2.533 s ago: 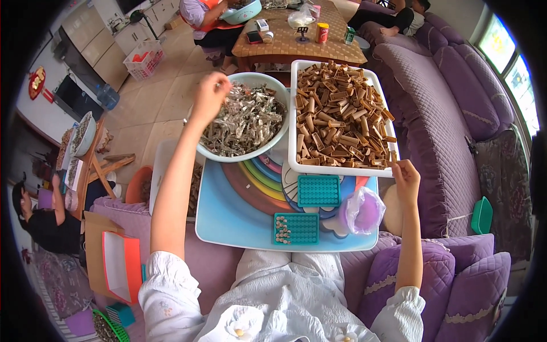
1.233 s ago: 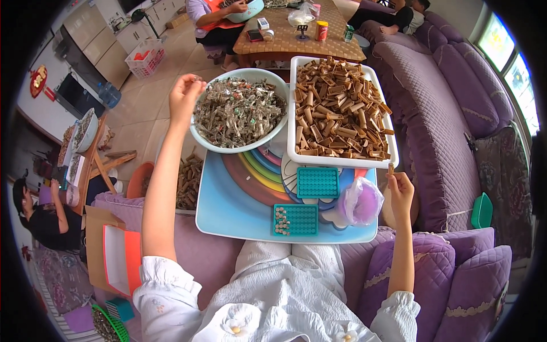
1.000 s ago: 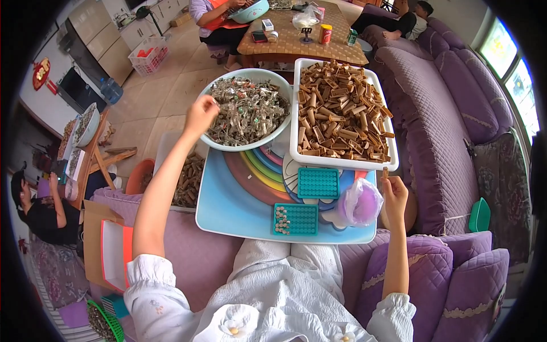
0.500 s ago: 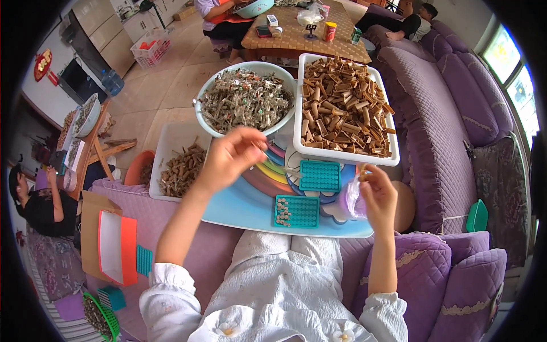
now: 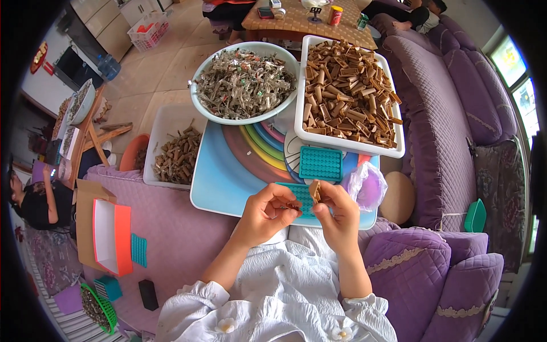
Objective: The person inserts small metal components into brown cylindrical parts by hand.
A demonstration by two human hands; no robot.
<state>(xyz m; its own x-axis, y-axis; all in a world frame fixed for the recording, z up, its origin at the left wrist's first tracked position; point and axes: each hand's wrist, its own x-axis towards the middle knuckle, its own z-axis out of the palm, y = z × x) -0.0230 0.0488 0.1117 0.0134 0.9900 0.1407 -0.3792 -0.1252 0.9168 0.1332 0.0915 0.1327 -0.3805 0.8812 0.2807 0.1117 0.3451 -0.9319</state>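
Brown paper tube (image 5: 314,190) is pinched in the right hand (image 5: 341,219), its grip closed on it. Left hand (image 5: 266,212) fingers are closed on a small strip beside it, above the teal tray (image 5: 296,195). Farther stand the white bin of tubes (image 5: 348,97) and the bowl of shreds (image 5: 245,82).

My left hand (image 5: 263,212) is back from the round white bowl of grey shreds (image 5: 245,82), where it was reaching a couple of seconds ago, and now sits low over the near edge of the rainbow tray (image 5: 228,176), fingers pinched together. My right hand (image 5: 336,214) has come in from the tray's right edge, near the purple bag (image 5: 367,185), to meet it in front of me, and it now holds a small brown tube (image 5: 314,191) upright between thumb and fingers. The two hands are nearly touching over the lower teal grid (image 5: 296,196), partly covering it where it lay open before.
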